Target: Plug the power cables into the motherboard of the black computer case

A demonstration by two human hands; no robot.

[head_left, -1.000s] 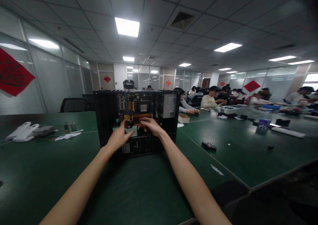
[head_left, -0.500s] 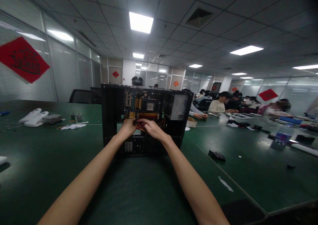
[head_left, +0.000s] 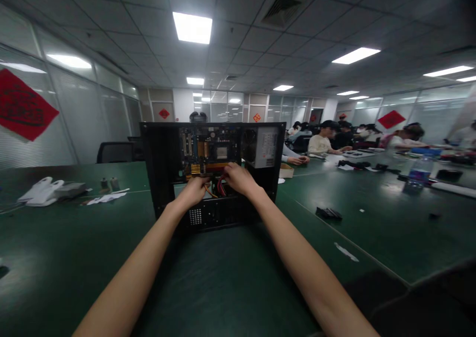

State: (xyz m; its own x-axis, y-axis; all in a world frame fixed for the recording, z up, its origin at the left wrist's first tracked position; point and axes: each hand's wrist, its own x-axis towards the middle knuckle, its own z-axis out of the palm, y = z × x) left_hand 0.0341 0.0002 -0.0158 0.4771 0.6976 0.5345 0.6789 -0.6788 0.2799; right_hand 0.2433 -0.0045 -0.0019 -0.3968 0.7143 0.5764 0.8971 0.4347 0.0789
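An open black computer case stands upright on the green table. Inside it are a motherboard and, at the upper right, a power supply with a pale label. Red, orange and black cables hang below the board. My left hand is closed at the lower part of the case, its fingertips pinching the orange cables. To its right my right hand is closed over red cables near the memory slots; its fingertips are partly hidden.
At the left lie a white object, a grey box and paper. To the right are a cardboard box, a black part, a paper scrap and a bottle. Several people sit farther off.
My right hand has moved right and slightly up, away from my left hand, and the cables between them are more spread out. The camera view has shifted slightly.
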